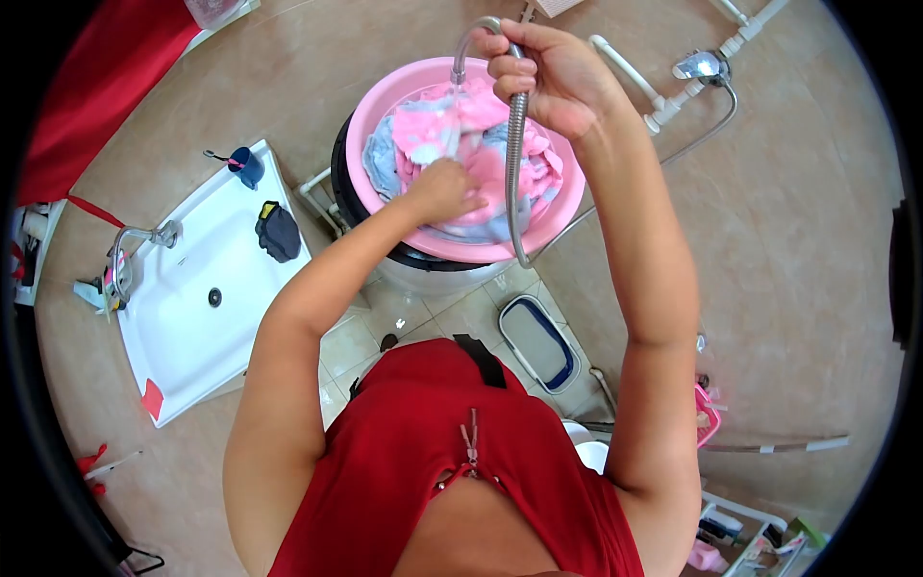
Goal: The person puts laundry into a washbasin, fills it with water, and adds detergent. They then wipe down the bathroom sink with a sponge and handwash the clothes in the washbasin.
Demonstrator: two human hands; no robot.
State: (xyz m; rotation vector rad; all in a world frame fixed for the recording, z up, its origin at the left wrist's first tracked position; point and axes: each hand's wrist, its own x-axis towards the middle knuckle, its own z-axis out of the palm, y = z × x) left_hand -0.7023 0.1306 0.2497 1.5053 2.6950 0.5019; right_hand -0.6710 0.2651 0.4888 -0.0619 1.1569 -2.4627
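left hand (pixel 446 192), half-curled, touches cloth (pixel 510 173); right hand (pixel 548 82) grips hose (pixel 514 159).

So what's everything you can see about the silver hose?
The silver hose looks like shiny, ribbed, bendy metal. The right hand grips it above the pink basin. It arches over, its end pointing down at the pink and blue cloth. The rest hangs in a loop, then seems to run behind the arm to a shiny tap.
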